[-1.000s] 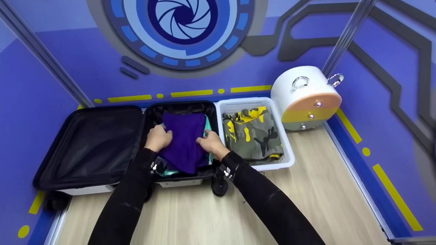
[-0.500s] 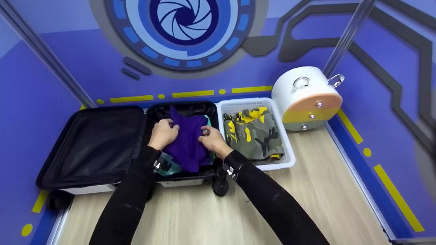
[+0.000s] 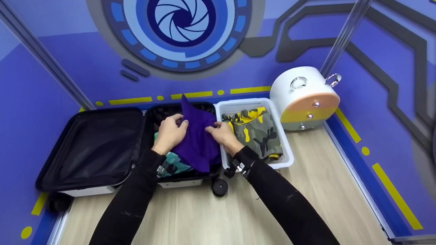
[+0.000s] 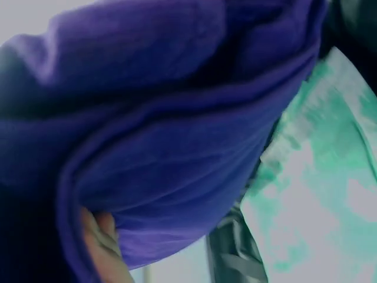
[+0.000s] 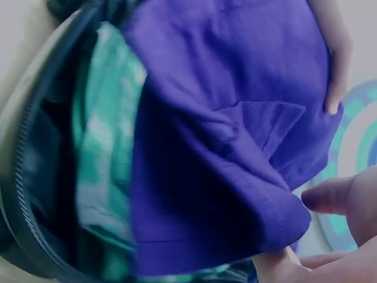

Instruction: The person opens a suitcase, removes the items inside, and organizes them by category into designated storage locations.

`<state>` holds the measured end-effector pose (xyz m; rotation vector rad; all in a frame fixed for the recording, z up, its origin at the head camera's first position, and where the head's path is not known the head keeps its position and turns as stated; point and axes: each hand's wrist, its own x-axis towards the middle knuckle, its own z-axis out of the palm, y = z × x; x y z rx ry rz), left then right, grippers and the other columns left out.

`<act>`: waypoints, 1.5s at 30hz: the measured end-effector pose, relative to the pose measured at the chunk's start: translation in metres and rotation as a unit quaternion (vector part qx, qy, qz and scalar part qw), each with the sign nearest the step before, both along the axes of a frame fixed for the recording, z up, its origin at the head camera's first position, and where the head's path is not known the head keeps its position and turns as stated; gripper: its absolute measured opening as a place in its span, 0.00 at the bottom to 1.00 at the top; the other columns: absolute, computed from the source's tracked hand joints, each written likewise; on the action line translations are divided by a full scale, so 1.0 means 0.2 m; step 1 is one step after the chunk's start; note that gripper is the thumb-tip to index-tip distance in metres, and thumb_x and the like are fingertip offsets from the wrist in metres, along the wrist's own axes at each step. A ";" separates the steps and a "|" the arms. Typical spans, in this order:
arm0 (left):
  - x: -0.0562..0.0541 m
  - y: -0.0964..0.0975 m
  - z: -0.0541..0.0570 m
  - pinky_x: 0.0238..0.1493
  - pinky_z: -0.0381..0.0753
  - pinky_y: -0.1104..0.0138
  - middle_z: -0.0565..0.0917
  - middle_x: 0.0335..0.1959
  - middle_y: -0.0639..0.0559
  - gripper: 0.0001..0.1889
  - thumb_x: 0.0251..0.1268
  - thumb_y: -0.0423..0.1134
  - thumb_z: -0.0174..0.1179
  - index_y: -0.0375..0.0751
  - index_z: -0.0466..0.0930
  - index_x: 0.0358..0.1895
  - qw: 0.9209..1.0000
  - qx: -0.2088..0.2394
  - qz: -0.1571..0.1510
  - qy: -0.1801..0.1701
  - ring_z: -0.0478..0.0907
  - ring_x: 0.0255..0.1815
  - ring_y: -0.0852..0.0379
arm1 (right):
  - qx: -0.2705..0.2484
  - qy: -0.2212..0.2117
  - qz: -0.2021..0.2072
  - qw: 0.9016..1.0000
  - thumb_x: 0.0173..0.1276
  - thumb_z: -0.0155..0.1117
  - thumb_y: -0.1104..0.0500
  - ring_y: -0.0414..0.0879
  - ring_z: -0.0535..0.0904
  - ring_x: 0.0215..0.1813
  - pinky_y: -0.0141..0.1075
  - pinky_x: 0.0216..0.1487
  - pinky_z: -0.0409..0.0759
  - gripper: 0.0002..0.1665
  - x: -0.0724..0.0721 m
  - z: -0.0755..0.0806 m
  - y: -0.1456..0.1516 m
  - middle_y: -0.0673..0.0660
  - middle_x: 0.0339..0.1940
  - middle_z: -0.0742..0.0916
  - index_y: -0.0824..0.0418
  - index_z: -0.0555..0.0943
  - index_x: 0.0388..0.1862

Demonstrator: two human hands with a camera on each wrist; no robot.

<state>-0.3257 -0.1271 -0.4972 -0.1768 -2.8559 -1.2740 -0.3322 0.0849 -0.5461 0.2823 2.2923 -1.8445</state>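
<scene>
A folded purple garment (image 3: 199,136) is held between both hands over the right half of an open black-lined suitcase (image 3: 147,117). My left hand (image 3: 171,133) pinches its left side, while the right hand (image 3: 223,133) grips the right side, its thumb (image 5: 330,196) on the cloth in the right wrist view. One pointed corner stands up past the suitcase's back rim. Beneath, a teal-and-white patterned garment (image 3: 177,164) lies in the suitcase, also beside the purple cloth in the left wrist view. The purple garment's exact kind is hard to tell.
Right of the suitcase stands a white plastic basket (image 3: 287,160) with a folded yellow-and-grey camouflage garment (image 3: 260,137) inside. Behind it is a rounded white drawer box (image 3: 294,80) with ring handles. The suitcase's other half (image 3: 93,146) lies open at left, against blue panel walls.
Both hands have shifted to the right with the purple garment, which has risen and crumpled from lying flat. More of the teal garment shows at the left. The camouflage garment stays put.
</scene>
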 end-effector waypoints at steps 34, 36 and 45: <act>0.04 0.62 -0.32 0.61 0.90 0.54 0.83 0.68 0.27 0.26 0.89 0.35 0.48 0.32 0.68 0.83 0.958 0.196 -0.119 -0.172 0.88 0.61 0.37 | 0.301 0.053 0.065 0.950 0.76 0.58 0.62 0.64 0.82 0.65 0.54 0.74 0.79 0.29 -0.12 -0.05 0.97 0.72 0.62 0.86 0.72 0.78 0.73; 0.04 0.60 -0.32 0.60 0.91 0.55 0.84 0.66 0.26 0.23 0.89 0.34 0.48 0.32 0.76 0.77 0.957 0.206 -0.116 -0.170 0.89 0.60 0.35 | 0.322 0.077 0.079 0.940 0.76 0.61 0.58 0.63 0.84 0.64 0.53 0.72 0.80 0.28 -0.14 -0.11 1.00 0.71 0.60 0.87 0.69 0.81 0.71; -0.06 0.32 -0.29 0.51 0.86 0.56 0.87 0.67 0.37 0.26 0.88 0.45 0.55 0.42 0.73 0.81 0.986 0.103 -0.020 -0.128 0.89 0.57 0.37 | 0.328 0.117 0.050 0.936 0.78 0.59 0.56 0.64 0.82 0.70 0.55 0.76 0.77 0.24 -0.01 0.08 0.66 0.70 0.68 0.86 0.63 0.87 0.66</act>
